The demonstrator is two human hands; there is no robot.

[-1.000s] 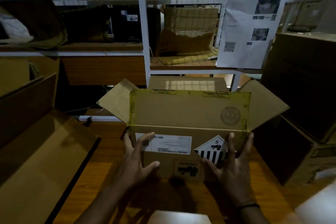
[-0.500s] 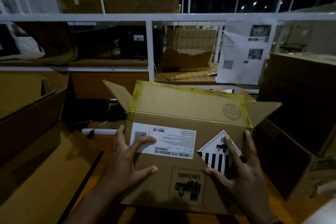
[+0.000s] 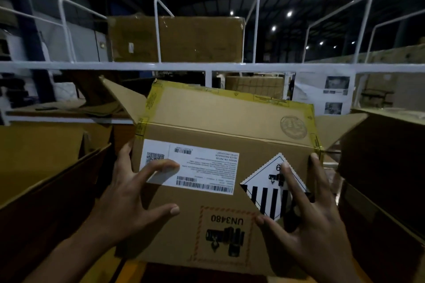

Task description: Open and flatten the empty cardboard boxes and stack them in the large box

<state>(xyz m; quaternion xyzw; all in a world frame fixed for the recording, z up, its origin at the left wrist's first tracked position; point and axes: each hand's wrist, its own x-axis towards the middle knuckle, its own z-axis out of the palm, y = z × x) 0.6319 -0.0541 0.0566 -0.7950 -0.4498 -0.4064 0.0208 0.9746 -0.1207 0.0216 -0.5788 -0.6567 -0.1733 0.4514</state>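
Note:
I hold a small cardboard box (image 3: 230,126) raised and tilted in front of me, with its yellow-taped flaps open at the far end. Its near face carries a white shipping label, a striped hazard diamond and a UN3480 mark. My left hand (image 3: 128,202) presses on the box's left corner with spread, straight fingers, the index on the white label. My right hand (image 3: 305,218) presses on the right part of that face, one finger on the diamond and one at the right edge. A large open cardboard box (image 3: 46,167) stands to my left.
Dark stacked cartons (image 3: 386,156) stand close on the right. A white metal shelf rail (image 3: 207,67) crosses behind the box, with a big carton (image 3: 195,39) on top. Printed sheets (image 3: 331,96) hang on the rack at right. An orange wooden tabletop (image 3: 131,271) shows below.
The box has come up off the table toward me and tilted, so its labelled face fills more of the view. Both hands stayed on that face while my view rose.

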